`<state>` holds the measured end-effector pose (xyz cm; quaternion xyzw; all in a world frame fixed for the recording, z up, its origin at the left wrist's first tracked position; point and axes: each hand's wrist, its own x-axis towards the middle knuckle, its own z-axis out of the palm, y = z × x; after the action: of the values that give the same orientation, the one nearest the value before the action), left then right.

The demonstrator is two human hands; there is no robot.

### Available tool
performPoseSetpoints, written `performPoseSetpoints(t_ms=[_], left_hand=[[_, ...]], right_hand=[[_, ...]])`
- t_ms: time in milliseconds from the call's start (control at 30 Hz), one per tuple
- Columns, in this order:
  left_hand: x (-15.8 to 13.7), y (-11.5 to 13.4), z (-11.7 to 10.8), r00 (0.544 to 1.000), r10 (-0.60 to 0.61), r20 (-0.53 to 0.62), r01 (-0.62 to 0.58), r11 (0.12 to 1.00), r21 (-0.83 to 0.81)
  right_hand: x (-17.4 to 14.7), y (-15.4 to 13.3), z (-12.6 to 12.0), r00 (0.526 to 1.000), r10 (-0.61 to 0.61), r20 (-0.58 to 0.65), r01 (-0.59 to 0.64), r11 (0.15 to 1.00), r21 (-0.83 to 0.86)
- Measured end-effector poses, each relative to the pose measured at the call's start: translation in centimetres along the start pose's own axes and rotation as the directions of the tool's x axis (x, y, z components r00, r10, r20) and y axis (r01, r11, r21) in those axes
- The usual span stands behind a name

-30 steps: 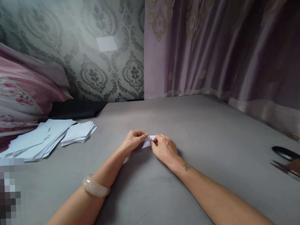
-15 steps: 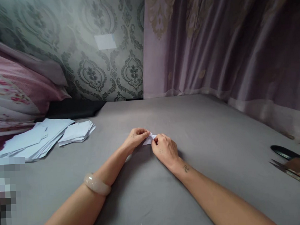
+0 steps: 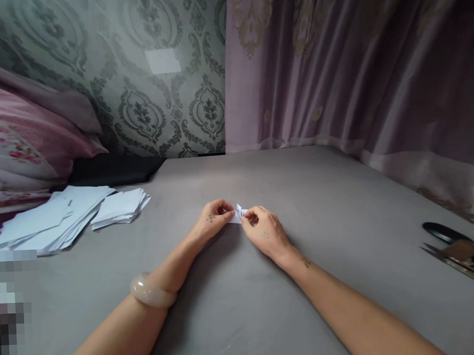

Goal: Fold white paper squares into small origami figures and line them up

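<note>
Between my hands is a small folded piece of white paper, held just above or on the grey surface; I cannot tell which. My left hand pinches its left side between thumb and fingers. On the right, my right hand grips the other side with thumb and curled fingers. One pointed corner of the paper sticks up between the fingertips. Parts of the paper are hidden behind the fingers. A pale bangle circles my left forearm.
Left on the grey surface lie a stack of larger white sheets and a pile of smaller white papers. A pair of scissors and a dark oval object lie at the right edge. A purple curtain hangs behind.
A corner of the paper now stands up between my fingertips. My right hand has turned slightly and moved a little right, its fingers less tightly bunched. My left hand has barely shifted.
</note>
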<state>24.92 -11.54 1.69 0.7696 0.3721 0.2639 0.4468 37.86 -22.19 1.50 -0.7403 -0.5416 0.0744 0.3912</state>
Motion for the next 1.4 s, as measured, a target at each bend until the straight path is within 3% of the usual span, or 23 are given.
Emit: performPoseSetpoints(t_ms=[133, 300, 467, 733, 833, 1033, 1233, 1400], left_hand=[[0.0, -0.2, 0.2, 0.997, 0.029, 0.067, -0.030, 0.999, 0.016], [0.4, -1.1, 0.4, 0.988, 0.132, 0.078, -0.144, 0.976, 0.165], [0.3, -0.7, 0.3, 0.984, 0.155, 0.090, -0.172, 0.957, 0.232], [0.2, -0.5, 0.3, 0.980, 0.172, 0.096, -0.191, 0.950, 0.248], [0.2, -0.5, 0.3, 0.976, 0.193, 0.104, -0.214, 0.945, 0.249], [0.2, -0.5, 0.3, 0.976, 0.194, 0.102, -0.215, 0.936, 0.279], [0.3, -0.4, 0.2, 0.969, 0.213, 0.122, -0.243, 0.906, 0.346], [0.0, -0.2, 0.2, 0.958, 0.228, 0.175, -0.279, 0.886, 0.371]], right_hand=[[0.2, -0.4, 0.2, 1.000, 0.003, -0.008, -0.004, 0.999, -0.041], [0.6, -0.3, 0.4, 1.000, -0.001, -0.007, 0.000, 0.998, -0.071], [0.6, -0.1, 0.3, 0.999, -0.032, -0.001, 0.031, 0.988, -0.152], [0.1, -0.7, -0.5, 0.967, -0.225, 0.117, 0.252, 0.817, -0.518], [0.0, -0.6, -0.5, 0.975, -0.190, 0.114, 0.221, 0.855, -0.470], [0.2, 0.2, -0.9, 1.000, -0.004, 0.026, 0.012, 0.953, -0.304], [0.1, 0.2, -0.7, 0.992, -0.011, 0.124, 0.040, 0.970, -0.238], [0.0, 0.2, -0.6, 0.993, -0.053, 0.106, 0.074, 0.977, -0.201]])
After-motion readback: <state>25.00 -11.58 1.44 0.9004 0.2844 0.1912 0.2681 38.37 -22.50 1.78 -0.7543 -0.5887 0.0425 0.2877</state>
